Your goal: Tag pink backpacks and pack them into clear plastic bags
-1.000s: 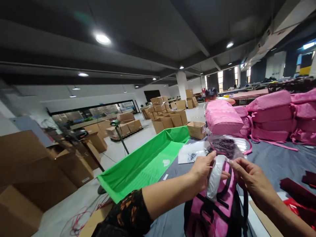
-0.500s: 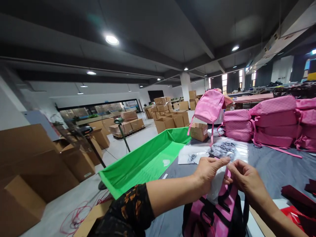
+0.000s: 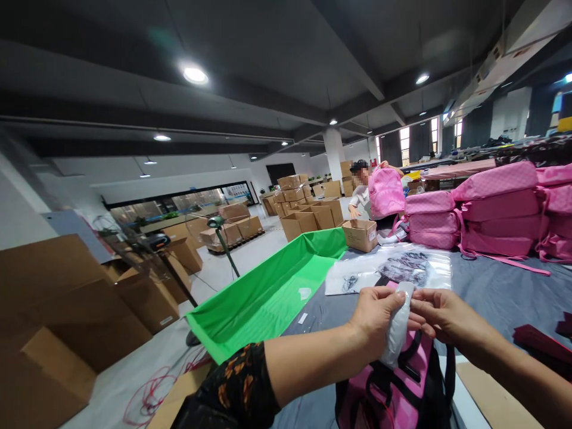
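Note:
My left hand (image 3: 374, 319) and my right hand (image 3: 435, 312) both pinch the top of a clear, whitish plastic bag (image 3: 397, 328) held between them. Right below the hands stands a pink and black backpack (image 3: 393, 387) at the near edge of the grey table (image 3: 496, 289). The bag hangs down against the top of the backpack. Flat clear bags with dark printed contents (image 3: 404, 267) lie on the table just beyond my hands.
A green fabric trough (image 3: 268, 292) runs along the table's left side. Pink backpacks (image 3: 496, 214) are stacked at the far right. A person (image 3: 363, 193) at the far end holds up a pink backpack beside a small carton (image 3: 360, 233). Cardboard boxes (image 3: 67, 310) fill the floor at left.
My hands have drawn closer together on the plastic bag. The far person lowered the pink backpack they hold, and the view shifted slightly.

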A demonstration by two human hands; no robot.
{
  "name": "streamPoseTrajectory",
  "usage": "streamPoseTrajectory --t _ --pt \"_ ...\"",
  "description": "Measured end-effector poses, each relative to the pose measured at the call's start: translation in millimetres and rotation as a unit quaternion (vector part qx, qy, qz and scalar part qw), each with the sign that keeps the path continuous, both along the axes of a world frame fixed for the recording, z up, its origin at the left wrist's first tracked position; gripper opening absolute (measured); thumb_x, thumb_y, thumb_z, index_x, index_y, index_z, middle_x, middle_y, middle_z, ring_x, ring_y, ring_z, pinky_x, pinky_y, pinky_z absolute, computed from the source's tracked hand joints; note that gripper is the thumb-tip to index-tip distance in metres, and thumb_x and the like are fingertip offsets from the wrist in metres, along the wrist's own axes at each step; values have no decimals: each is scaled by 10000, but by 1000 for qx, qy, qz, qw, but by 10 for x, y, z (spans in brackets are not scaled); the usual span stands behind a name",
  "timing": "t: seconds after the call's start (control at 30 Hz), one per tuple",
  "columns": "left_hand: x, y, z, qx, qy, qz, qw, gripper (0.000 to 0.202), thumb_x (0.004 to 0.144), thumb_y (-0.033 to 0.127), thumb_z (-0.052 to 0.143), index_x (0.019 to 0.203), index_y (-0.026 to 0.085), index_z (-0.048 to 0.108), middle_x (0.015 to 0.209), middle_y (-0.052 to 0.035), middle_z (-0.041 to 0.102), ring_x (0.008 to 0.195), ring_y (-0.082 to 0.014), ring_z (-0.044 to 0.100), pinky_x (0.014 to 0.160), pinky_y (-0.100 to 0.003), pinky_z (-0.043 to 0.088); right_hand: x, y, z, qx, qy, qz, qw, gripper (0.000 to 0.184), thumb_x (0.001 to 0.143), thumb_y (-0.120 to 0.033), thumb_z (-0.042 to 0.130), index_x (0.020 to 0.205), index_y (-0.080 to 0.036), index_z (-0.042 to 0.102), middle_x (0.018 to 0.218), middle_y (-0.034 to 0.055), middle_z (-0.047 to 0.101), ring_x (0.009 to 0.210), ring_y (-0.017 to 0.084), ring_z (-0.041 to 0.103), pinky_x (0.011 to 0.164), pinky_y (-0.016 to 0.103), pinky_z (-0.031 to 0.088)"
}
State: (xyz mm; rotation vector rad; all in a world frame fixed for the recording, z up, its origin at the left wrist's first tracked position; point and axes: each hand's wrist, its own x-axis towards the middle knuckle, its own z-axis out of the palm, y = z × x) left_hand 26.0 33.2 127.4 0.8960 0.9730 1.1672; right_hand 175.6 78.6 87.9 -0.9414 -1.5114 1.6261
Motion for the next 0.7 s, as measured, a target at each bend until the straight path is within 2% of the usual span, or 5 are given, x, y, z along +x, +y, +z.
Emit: streamPoseTrajectory --t 0.27,0.43,0.57,0.63,0.7 --pt "-20 4 9 -31 -45 71 996 685 713 157 856 1289 94 491 711 -33 695 464 -199 673 493 -294 573 -126 -20 12 -18 13 -51 998 657 446 -696 886 655 -230 472 381 -95 420 312 34 282 327 171 164" --pt "-131 9 72 -93 -34 1 995 230 814 209 788 918 37 675 638 -109 706 506 -167 683 555 -238 579 -107 -265 112 -124 163 42 978 569 603 -596 898 662 -207 487 372 -141 294 315 -12 132 313 124 110" --pt "-234 27 43 -82 -25 1 996 270 787 287 823 793 44 706 619 -112 704 521 -161 678 575 -235 573 -198 -332 210 -189 234 93 949 545 559 -444 923 639 -227 430 380 -158 255 297 -10 68 263 122 90" --pt "-286 26 35 -50 -7 -11 999 312 777 341 830 789 54 709 630 -111 708 527 -162 676 584 -244 567 -219 -345 182 -167 226 65 958 460 586 -454 889 821 -224 568 400 -153 334 280 0 97 261 124 100" --pt "-339 17 35 13 15 -15 1000 379 757 425 831 815 73 703 669 -109 722 544 -173 684 591 -264 563 -203 -396 61 -112 174 4 978 643 677 -567 808 1189 -234 605 426 -122 448 255 35 206 265 135 135"
